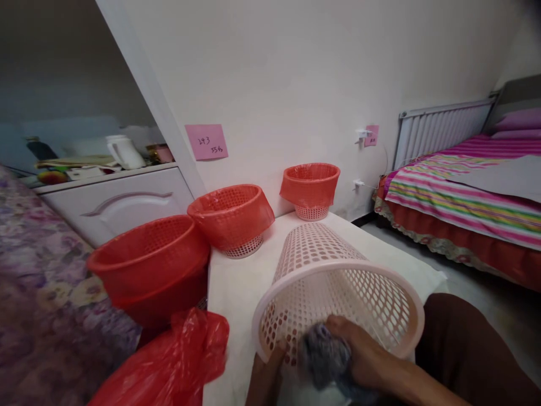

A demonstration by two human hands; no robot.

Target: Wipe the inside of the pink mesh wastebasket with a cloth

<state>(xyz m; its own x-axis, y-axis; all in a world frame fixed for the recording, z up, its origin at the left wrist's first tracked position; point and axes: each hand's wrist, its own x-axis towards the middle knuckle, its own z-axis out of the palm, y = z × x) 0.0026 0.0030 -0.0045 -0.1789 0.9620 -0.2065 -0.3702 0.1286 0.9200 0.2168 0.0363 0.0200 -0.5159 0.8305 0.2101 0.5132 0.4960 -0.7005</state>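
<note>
I hold a basket point(338, 282) tipped on its side on the white surface point(240, 282), its open mouth turned toward me. This gives my right hand point(359, 352) straight access to the inner wall. The right hand is inside the mouth, its fingers curled tight around a grey cloth point(323, 358), and it presses the cloth against the lower inside of the rim. My left hand point(266, 375) sits at the lower left edge of the rim, where it appears to brace the basket so that it does not roll. Most of that hand is hidden behind the rim and cut off at the frame edge, so I cannot tell whether its fingers are spread or closed.

Three more baskets stand upright along the wall, each lined with a red bag:
- The far basket point(310, 189) is on the surface near the wall.
- The middle basket point(232, 217) is at the left edge of the surface.
- The near basket point(152, 265) is beyond that edge, to the left.

A loose red bag point(177, 361) lies crumpled just left of my left hand, close to the tipped basket but not clearly touching it. It crowds the left side of the working area.

A pink note point(206, 141) is stuck to the wall above the row. A bed point(465, 197) with a striped cover stands well apart on the right, with a radiator point(439, 127) behind it. A floral fabric point(38, 282) fills the left foreground.
</note>
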